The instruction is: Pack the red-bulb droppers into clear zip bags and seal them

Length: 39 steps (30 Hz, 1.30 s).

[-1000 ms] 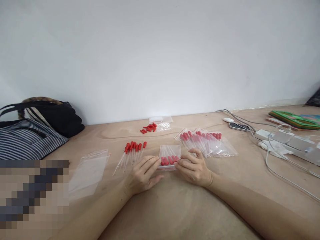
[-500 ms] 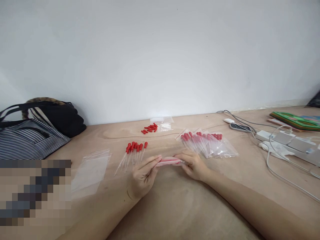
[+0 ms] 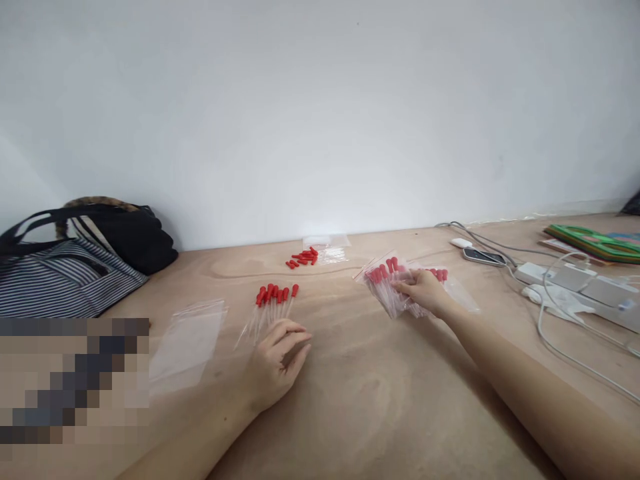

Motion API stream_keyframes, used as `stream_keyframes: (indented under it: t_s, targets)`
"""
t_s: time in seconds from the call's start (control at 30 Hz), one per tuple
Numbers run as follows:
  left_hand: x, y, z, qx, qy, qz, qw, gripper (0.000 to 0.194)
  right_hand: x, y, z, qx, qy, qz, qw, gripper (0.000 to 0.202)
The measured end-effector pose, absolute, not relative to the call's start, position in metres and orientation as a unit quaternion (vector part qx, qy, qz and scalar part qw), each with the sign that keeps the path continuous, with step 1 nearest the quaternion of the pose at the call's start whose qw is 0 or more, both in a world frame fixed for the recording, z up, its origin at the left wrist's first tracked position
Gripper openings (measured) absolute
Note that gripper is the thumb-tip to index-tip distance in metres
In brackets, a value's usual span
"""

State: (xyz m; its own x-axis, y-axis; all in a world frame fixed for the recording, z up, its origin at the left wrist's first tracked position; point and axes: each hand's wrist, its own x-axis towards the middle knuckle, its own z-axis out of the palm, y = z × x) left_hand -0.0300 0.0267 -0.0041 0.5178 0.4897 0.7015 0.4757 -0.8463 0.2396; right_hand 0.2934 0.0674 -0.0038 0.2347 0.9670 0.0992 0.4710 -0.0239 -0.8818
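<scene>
At the right of the table my right hand (image 3: 425,292) pinches a clear zip bag of droppers (image 3: 384,283), their red bulbs pointing away from me. It rests on or just above other filled bags (image 3: 463,293), partly hidden by the hand. My left hand (image 3: 280,363) hovers with nothing in it, its fingers loosely bent and apart. Just beyond it lies a bunch of loose glass droppers (image 3: 273,300) with red bulbs; the fingers hide some of their tips. To its left, flat zip bags (image 3: 193,340) lie on the table.
Loose red rubber bulbs (image 3: 303,257) lie near the wall beside a clear packet with thin tubes (image 3: 333,252). At the left sits a striped bag (image 3: 60,273). A power strip (image 3: 605,290), cables, a dark handheld device (image 3: 484,256) and green boards (image 3: 595,241) occupy the right.
My right hand has carried the zip bag from between both hands out to the filled bags at the right. My left hand has let go of it and drawn slightly back.
</scene>
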Motion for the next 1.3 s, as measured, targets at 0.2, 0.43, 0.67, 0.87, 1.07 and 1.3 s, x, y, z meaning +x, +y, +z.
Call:
stream_keyframes:
  t_s: [0.2,0.43,0.67,0.87,1.07,1.3]
  targets:
    - [-0.033,0.027,-0.007,0.866,0.325,0.38,-0.028,0.014,0.282,0.065,-0.01,-0.725,-0.584,-0.13,0.341,0.039]
    - [-0.07,0.061,-0.005,0.807,0.512,0.287,-0.057,0.034,0.242,0.042,-0.017,-0.529,-0.75,-0.216,0.333,0.017]
    - [-0.085,0.086,-0.013,0.768,0.595,0.236,0.024,0.052,0.187,0.037,-0.023,-0.418,-0.852,0.058,0.309,0.034]
    - [-0.058,0.088,-0.016,0.787,0.567,0.235,0.054,0.052,0.156,0.054,-0.019,-0.45,-0.843,0.116,0.272,0.058]
    - [-0.035,0.096,-0.023,0.798,0.538,0.262,0.065,0.04,0.137,0.066,-0.021,-0.475,-0.819,0.135,0.293,0.058]
    - [-0.012,0.097,-0.03,0.792,0.526,0.302,0.06,0.033,0.142,0.073,-0.028,-0.465,-0.819,0.133,0.307,0.049]
